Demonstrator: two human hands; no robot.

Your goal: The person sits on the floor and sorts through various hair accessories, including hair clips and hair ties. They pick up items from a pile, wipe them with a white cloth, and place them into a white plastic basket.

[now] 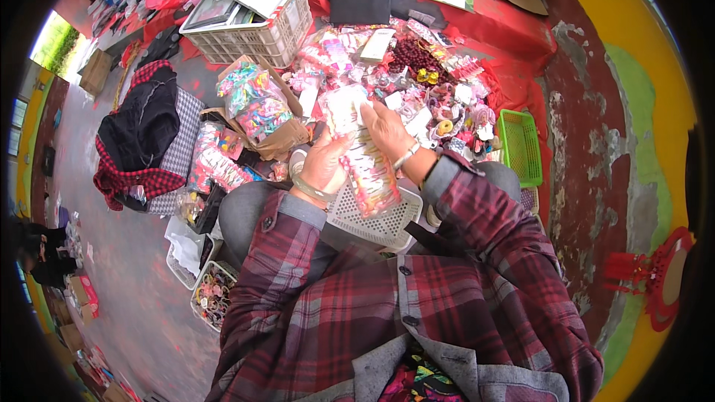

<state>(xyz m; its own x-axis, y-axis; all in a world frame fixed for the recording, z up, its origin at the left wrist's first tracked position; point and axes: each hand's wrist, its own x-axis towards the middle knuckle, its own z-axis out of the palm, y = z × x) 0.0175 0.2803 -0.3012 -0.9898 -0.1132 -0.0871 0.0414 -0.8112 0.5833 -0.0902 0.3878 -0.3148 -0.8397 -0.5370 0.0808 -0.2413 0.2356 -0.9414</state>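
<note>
A long see-through plastic packet (372, 179) with rows of small pinkish and multicoloured pieces is held up between my hands. My left hand (323, 167) grips its left edge, thumb across the front. Higher up on the right side, my right hand (389, 134) pinches the packet near its top, fingers partly behind it. What exactly the pieces are, I cannot make out. Below the packet, between my knees, sits a white perforated plastic basket (348, 212). Just beyond my hands spreads a pile of small packaged accessories (439, 108).
A white crate (287, 30) stands at the far left of the pile, near a cardboard box (287, 138) of colourful bagged pieces. Clothes (141, 130) lie to the left. A green basket (521, 149) is at right, before a peeling wall (588, 156). Small baskets (212, 298) sit by my left leg.
</note>
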